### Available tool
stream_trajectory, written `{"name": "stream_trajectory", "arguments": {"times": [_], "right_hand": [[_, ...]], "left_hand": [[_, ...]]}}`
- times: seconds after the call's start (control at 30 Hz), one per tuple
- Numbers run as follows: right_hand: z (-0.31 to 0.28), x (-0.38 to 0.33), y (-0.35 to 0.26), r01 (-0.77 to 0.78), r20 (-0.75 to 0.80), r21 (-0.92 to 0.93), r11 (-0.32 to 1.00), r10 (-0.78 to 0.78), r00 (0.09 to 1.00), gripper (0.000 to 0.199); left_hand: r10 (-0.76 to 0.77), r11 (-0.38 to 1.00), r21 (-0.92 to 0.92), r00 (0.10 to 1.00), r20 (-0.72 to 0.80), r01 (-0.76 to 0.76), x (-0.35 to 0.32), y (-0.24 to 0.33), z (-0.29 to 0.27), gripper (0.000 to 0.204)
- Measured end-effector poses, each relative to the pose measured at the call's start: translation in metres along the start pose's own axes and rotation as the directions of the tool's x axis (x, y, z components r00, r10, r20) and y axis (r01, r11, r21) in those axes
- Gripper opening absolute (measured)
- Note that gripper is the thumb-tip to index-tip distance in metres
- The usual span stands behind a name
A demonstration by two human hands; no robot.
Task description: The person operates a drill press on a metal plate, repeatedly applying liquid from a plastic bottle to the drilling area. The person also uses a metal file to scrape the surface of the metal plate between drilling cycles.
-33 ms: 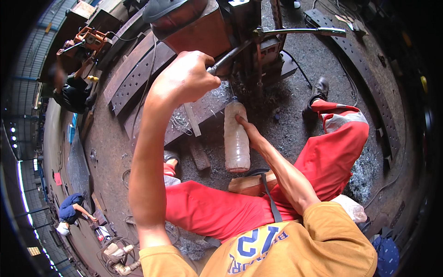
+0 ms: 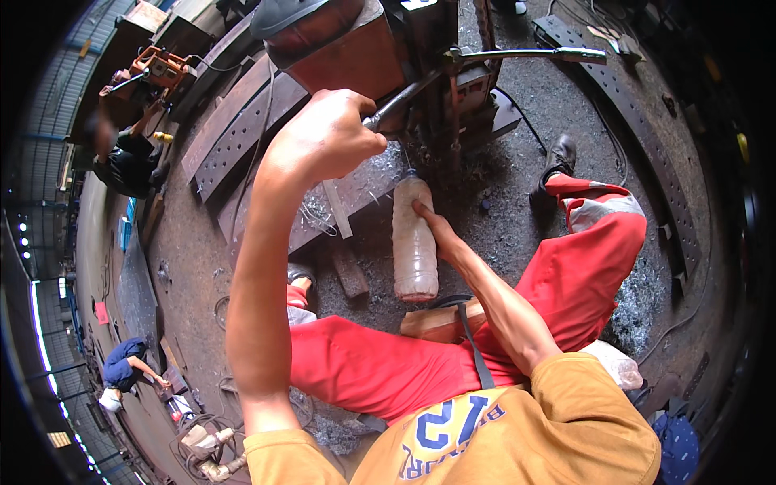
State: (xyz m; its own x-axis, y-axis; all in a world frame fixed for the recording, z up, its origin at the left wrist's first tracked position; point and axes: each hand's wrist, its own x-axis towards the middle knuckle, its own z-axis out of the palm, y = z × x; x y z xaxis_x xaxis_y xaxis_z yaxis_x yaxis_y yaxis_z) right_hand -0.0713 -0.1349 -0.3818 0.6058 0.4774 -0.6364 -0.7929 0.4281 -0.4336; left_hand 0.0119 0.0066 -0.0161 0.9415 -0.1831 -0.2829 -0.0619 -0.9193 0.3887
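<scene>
My left hand (image 2: pixel 331 137) is raised and closed around the dark metal lever handle (image 2: pixel 400 101) of a rust-brown drilling machine (image 2: pixel 356 56). My right hand (image 2: pixel 436 230) grips a clear plastic bottle (image 2: pixel 414 250) of cloudy liquid. The bottle stands nearly upright, its blue-capped neck pointing up at the spot under the machine's spindle. A steel plate (image 2: pixel 356 194) strewn with metal shavings lies under the machine. I sit low, with red-trousered legs (image 2: pixel 582 267) spread on either side.
Long perforated steel beams (image 2: pixel 234 137) lie on the floor at left. A second lever arm (image 2: pixel 525 55) sticks out to the right. A wooden block (image 2: pixel 349 275) lies by my knee. One person (image 2: pixel 121 153) works at far left, another (image 2: pixel 125 368) crouches lower left.
</scene>
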Motion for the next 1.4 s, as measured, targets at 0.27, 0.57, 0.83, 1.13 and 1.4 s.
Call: {"name": "stream_trajectory", "arguments": {"times": [0.27, 0.57, 0.83, 1.13, 1.4], "right_hand": [[-0.007, 0.011, -0.001, 0.017, 0.025, 0.037, 0.999, -0.018, 1.000, 0.067], [-0.008, 0.007, 0.002, 0.032, -0.009, -0.004, 0.999, -0.032, 0.999, 0.073], [-0.011, 0.004, -0.003, 0.014, 0.016, -0.053, 0.999, -0.014, 1.000, 0.066], [-0.008, 0.000, 0.002, 0.027, -0.001, -0.066, 0.997, -0.027, 1.000, 0.067], [-0.016, 0.007, 0.002, 0.067, 0.005, -0.013, 0.998, -0.067, 0.998, 0.073]], "left_hand": [[0.039, 0.999, -0.009, 0.999, -0.013, -0.039, 0.006, -0.002, -0.003, 0.030], [0.074, 0.997, -0.003, 0.996, -0.046, -0.074, 0.006, -0.007, 0.001, 0.030], [0.052, 0.999, -0.010, 0.996, -0.066, -0.053, 0.005, -0.008, 0.001, 0.028], [0.063, 0.997, -0.031, 0.994, -0.085, -0.065, 0.005, -0.015, 0.007, 0.027], [0.000, 1.000, -0.005, 1.000, -0.006, 0.000, 0.001, 0.002, -0.002, 0.031]]}}
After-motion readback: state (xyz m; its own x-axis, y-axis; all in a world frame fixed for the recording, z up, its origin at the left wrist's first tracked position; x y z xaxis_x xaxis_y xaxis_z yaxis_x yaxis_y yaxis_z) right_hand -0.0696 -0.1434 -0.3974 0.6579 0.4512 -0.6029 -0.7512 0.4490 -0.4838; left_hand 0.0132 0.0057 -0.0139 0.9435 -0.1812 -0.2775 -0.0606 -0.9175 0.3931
